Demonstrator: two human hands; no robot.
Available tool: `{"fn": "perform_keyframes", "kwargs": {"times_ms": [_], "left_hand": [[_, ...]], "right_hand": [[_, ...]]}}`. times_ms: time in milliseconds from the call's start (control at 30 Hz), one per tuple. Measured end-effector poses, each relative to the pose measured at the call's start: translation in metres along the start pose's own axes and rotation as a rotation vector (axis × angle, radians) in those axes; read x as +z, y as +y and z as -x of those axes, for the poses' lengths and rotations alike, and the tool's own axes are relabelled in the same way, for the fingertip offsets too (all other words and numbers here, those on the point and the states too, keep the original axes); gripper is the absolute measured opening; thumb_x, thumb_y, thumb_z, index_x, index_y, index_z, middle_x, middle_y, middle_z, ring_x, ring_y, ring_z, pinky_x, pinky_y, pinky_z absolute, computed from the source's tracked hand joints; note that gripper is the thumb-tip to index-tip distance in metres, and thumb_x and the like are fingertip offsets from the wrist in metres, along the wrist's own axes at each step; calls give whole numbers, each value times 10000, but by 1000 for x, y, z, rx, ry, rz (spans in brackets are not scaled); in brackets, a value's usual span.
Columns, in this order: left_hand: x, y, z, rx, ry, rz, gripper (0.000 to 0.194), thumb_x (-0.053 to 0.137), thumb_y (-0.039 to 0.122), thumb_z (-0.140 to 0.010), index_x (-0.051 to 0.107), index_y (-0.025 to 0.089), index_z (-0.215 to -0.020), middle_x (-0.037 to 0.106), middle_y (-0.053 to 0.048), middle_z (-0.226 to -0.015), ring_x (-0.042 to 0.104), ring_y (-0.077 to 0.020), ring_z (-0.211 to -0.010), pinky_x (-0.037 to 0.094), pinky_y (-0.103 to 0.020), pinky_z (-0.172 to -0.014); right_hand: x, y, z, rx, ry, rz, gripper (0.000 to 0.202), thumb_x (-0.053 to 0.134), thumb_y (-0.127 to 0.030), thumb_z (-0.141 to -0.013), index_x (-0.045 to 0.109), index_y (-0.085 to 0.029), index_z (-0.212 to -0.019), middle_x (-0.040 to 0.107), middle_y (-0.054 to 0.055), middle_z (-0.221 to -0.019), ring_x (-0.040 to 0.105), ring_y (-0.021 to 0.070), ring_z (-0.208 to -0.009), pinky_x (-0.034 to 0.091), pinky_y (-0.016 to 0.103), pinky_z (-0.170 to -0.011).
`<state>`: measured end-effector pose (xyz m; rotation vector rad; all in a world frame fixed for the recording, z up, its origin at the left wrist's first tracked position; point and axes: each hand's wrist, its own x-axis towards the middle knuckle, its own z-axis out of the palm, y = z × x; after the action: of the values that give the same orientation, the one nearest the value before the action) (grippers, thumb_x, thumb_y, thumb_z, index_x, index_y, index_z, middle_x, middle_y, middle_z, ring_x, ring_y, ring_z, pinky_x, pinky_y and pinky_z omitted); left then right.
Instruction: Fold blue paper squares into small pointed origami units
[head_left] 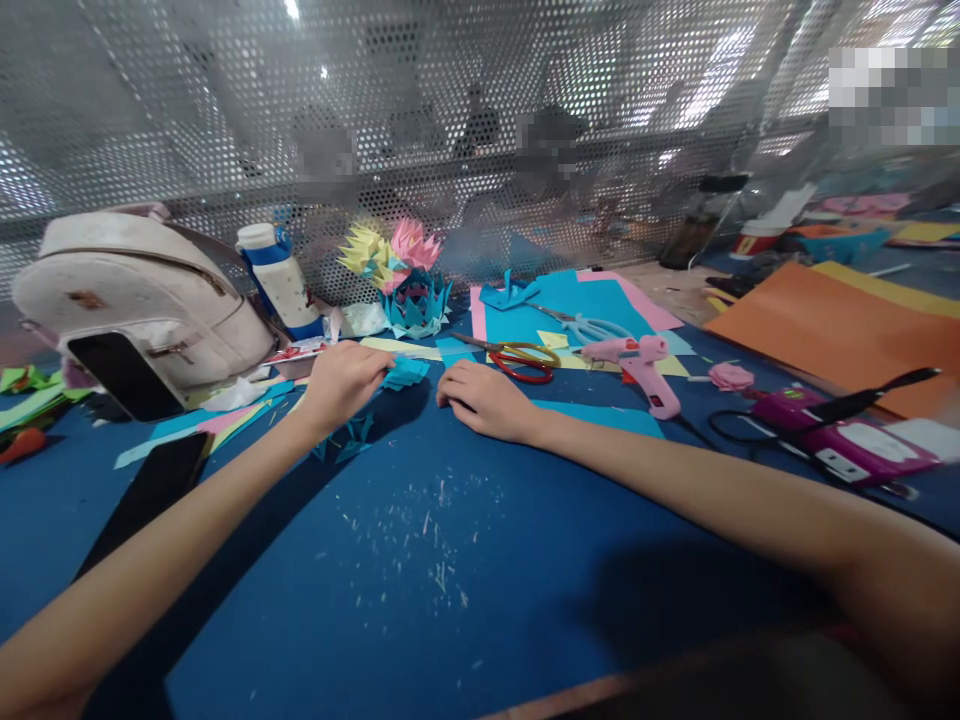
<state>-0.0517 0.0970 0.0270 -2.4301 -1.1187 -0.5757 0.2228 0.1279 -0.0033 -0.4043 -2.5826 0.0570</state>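
Note:
My left hand (346, 380) is closed at the left of centre, its fingers curled against a small folded blue paper piece (407, 373) that sticks out to its right. Below its wrist lie more folded blue paper pieces (352, 438). On the blue table (390, 590), my right hand (484, 400) rests with loosely bent fingers and nothing visible in them. Just behind it are scissors with red and yellow handles (525, 360). Farther right lies a pink glue gun (634, 365). A paper flower arrangement in pink, yellow and blue (415, 300) stands behind my hands.
A white backpack (135, 290), a bottle (281, 285) and phones (124, 375) are at the left. Blue-handled scissors (600, 330) lie on blue sheets (577, 300). Orange paper (825, 330) and a purple device (847, 440) with cables are at the right. Paper scraps dot the table.

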Motion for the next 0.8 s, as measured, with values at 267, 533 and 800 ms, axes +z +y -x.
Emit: {"fn": "perform_keyframes", "kwargs": {"times_ms": [267,533,800], "left_hand": [[-4,36,20,118,-137,51,294,600,339,-984,593,163,-1219,618,-90,-1208,645,-210,-1010,565,-406,-864],[-11,33,24,21,-183,100,318,597,357,-985,583,160,-1234,626,-86,-1177,653,-201,-970,573,-391,-832],[-5,35,12,22,-202,126,350,607,360,-977,570,161,-1263,604,-98,-1237,635,-231,-1052,553,-439,-893]], "right_hand": [[0,-1,0,7,-4,6,192,465,-114,-916,650,-161,-923,642,89,-981,539,218,-969,444,372,-869],[1,1,0,4,-3,11,191,462,-112,-918,646,-164,-925,641,89,-988,538,224,-974,443,374,-867],[0,0,0,-3,-1,13,190,468,-109,-916,649,-162,-934,639,87,-985,539,216,-980,450,370,-870]]}}
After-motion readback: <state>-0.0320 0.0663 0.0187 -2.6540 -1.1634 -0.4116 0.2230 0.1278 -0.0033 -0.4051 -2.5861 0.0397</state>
